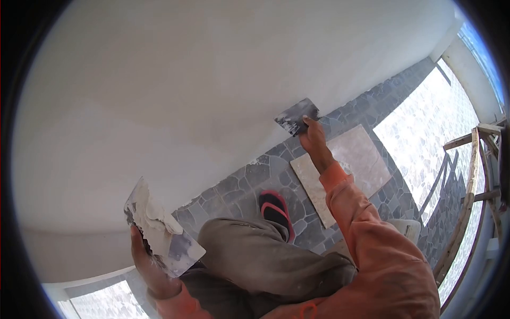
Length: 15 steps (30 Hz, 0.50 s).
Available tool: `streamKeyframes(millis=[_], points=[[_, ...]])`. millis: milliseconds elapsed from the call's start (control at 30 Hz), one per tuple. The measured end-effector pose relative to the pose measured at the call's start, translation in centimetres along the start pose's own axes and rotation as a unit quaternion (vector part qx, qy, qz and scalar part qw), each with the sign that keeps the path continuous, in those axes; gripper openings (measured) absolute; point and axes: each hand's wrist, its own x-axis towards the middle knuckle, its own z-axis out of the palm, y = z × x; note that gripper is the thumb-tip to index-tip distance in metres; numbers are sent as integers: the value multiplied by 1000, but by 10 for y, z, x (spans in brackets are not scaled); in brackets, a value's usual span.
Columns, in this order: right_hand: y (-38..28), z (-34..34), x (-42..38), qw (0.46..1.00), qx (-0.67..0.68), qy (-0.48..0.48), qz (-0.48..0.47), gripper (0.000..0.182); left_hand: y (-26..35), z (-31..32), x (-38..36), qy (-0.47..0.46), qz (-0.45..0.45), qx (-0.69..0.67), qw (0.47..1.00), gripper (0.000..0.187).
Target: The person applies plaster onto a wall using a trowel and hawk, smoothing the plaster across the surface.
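Right hand (313,139) grips a smeared grey trowel blade (296,116) flat against the white wall (212,80); left hand (146,258) clutches a putty-caked plate (162,231), its fingers mostly hidden behind

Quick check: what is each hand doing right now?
Left hand: closed, holding a plaster board.
Right hand: closed, holding a trowel against the wall.

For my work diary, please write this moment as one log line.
left hand: holds plaster board | right hand: presses trowel on white wall | floor: loose tile, stone paving
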Motion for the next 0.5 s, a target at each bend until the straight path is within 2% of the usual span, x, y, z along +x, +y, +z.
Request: streamKeyframes(millis=[167,233,333,400,433,467,500], points=[[-47,76,-75,994,33,-106,-15,31,-1,-1,4,-53,6,-6,999,47],[-57,92,-99,993,32,-117,4,31,-3,9,4,-37,21,-10,999,47],[-68,109,-131,981,-11,-193,11,29,-4,19,7,-47,17,-23,999,46],[-82,128,-163,969,-173,-177,-1,26,-6,26,6,-70,5,-40,997,46],[-79,148,-176,967,-130,-217,-34,26,-3,31,8,-81,-3,-49,995,46],[-82,157,-190,947,-212,-229,-72,23,-2,33,8,-92,-10,-59,994,46],[-90,167,-205,891,-361,-237,-139,19,-2,35,7,-104,-22,-66,992,46]])
